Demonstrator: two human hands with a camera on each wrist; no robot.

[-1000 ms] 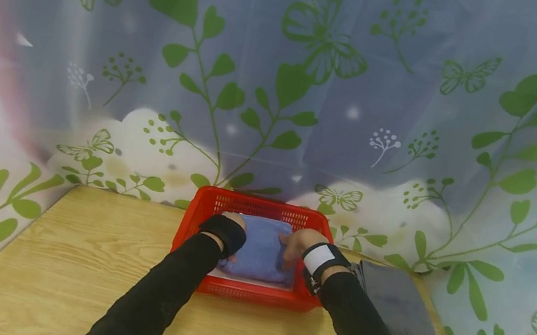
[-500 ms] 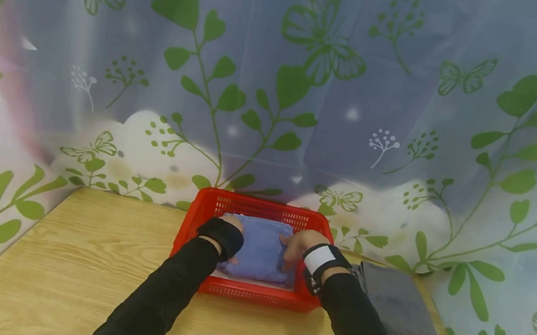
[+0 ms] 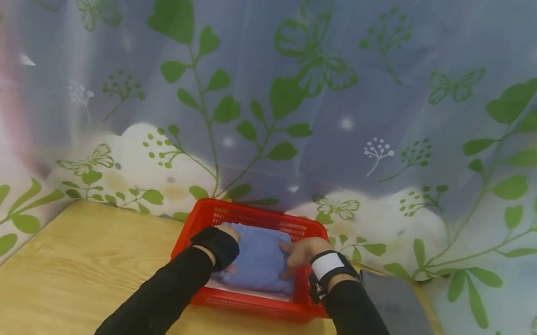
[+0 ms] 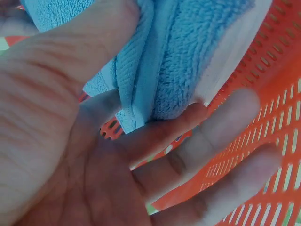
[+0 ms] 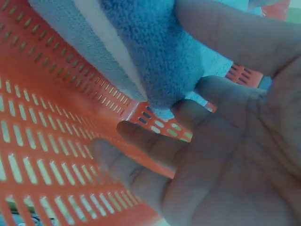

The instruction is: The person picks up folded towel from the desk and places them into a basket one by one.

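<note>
A folded blue towel (image 3: 258,258) lies inside the red plastic basket (image 3: 245,305). At its left edge, my left hand (image 3: 229,233) pinches the towel between thumb and index finger. In the left wrist view the other fingers (image 4: 211,127) stretch out beside the basket wall. My right hand (image 3: 305,250) pinches the right edge, its thumb (image 5: 225,28) over the cloth and fingertips under it. White cloth (image 4: 230,52) shows beneath the blue towel. What lies at the basket's bottom is mostly hidden.
A folded grey cloth (image 3: 398,316) lies right of the basket, partly behind the right forearm. The wooden table (image 3: 87,262) extends left and in front. Behind it hangs a patterned curtain (image 3: 237,97) with green leaves and butterflies, close to the basket's back rim.
The head view has tilted up, so everything sits lower in it. My hands have moved slightly apart, the right one a little to the right. Both stay at the towel's edges.
</note>
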